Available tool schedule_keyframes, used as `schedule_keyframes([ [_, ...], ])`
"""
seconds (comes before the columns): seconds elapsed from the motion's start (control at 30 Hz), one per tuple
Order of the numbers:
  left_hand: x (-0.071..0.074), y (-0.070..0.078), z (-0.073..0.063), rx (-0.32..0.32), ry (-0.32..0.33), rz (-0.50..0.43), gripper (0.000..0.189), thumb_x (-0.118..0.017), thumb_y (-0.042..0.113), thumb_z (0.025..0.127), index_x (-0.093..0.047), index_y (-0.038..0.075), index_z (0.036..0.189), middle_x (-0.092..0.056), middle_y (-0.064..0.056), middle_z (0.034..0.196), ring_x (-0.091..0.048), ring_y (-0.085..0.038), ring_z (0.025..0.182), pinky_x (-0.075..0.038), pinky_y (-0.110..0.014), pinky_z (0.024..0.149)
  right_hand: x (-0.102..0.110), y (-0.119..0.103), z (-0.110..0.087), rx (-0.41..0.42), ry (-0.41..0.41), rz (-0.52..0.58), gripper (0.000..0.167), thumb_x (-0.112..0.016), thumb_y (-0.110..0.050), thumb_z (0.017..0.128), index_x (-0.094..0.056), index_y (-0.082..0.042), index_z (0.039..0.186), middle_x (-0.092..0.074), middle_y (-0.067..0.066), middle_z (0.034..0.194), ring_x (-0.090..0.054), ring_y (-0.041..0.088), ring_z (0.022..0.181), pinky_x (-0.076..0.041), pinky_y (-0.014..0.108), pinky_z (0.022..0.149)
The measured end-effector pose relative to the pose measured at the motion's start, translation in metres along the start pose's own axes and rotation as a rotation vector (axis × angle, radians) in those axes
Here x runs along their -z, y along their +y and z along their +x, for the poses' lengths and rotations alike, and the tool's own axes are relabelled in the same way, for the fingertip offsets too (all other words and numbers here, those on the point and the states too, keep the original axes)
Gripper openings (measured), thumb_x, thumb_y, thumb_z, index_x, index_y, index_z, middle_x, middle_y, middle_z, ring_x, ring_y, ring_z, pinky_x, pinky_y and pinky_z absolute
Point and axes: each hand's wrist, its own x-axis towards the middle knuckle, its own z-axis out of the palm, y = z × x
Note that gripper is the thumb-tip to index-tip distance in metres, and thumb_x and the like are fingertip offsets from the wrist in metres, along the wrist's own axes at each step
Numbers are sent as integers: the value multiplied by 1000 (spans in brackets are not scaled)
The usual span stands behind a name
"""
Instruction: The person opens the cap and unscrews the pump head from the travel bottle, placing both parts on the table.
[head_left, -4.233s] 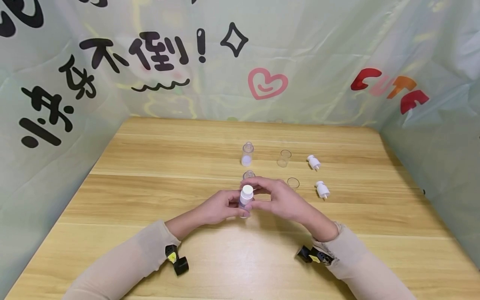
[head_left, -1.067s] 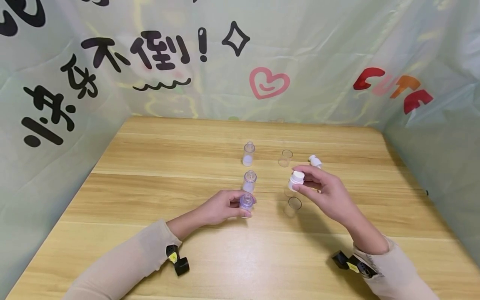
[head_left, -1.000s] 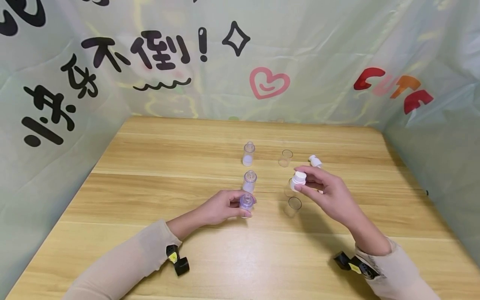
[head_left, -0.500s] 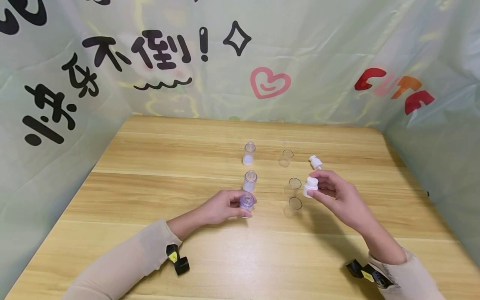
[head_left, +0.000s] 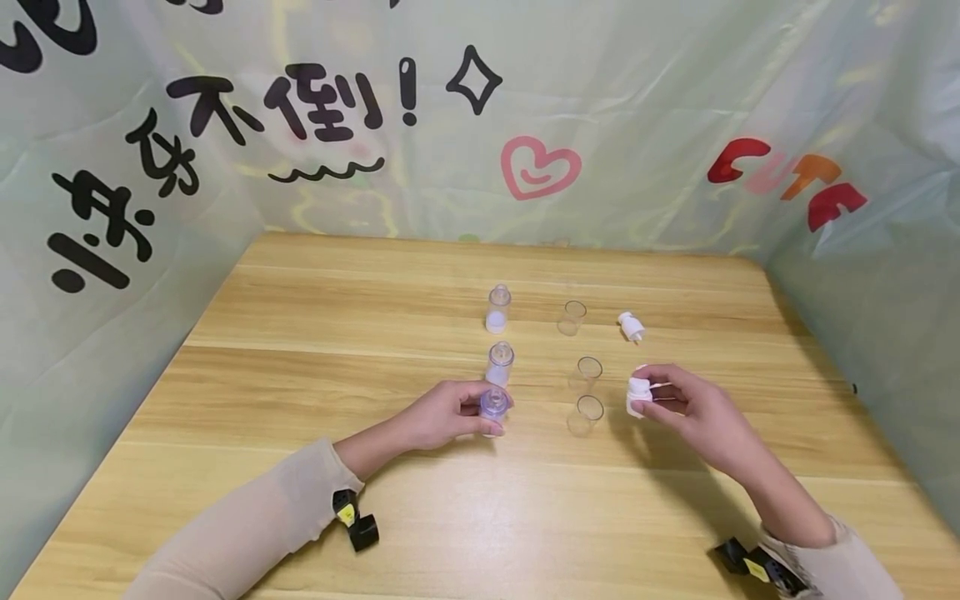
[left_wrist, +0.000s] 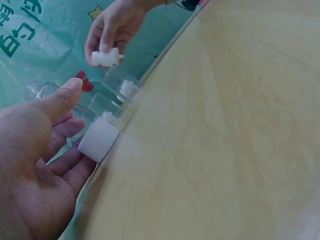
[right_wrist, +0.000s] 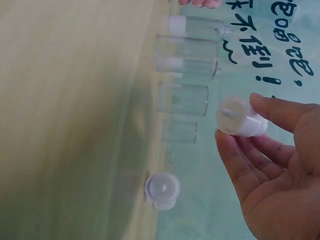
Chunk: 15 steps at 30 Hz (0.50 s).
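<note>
My left hand point(head_left: 442, 414) holds a clear, purple-tinted bottle point(head_left: 493, 406) upright near the middle of the table, thumb and fingers about its sides. In the left wrist view its white base point(left_wrist: 99, 141) shows below the fingers. Off to the right, my right hand point(head_left: 701, 417) pinches a white pump head point(head_left: 639, 396) above the table. The right wrist view shows the pump head's hollow underside and short stem, gripped between thumb and fingertips. Another white pump head point(head_left: 632, 327) lies on the table just beyond this hand.
Two more clear bottles, a middle one point(head_left: 499, 364) and a far one point(head_left: 498, 310), stand in line behind the held bottle. Three clear caps form a column to their right: near point(head_left: 585, 417), middle point(head_left: 585, 377), far point(head_left: 572, 318). A printed curtain point(head_left: 630, 108) encloses the wooden table point(head_left: 315, 292).
Earlier both hands were at the bottle with the white pump head on top. Now that pump head is off it, carried rightward and nearer by my right hand. The left hand stays put.
</note>
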Motion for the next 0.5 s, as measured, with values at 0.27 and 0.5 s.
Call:
schedule_keyframes([
  [0.27,0,0,0,-3,0,-3,40,-76,26,86,-66,11,122,-70,-4,112,-65,-7,103,-51,-23,90,2,10,-4,-30,-69,-91,36,-76,-15,88,-63,-1,118,-68,9,103,-67,20,92,-57,27,78],
  [0.5,-1,0,-1,5,-1,-3,41,-76,27,86,-65,12,122,-70,-2,111,-65,-7,102,-52,-23,90,2,16,-4,-44,-132,-161,32,-74,-21,89,-65,-5,115,-70,6,100,-68,21,91,-57,30,75],
])
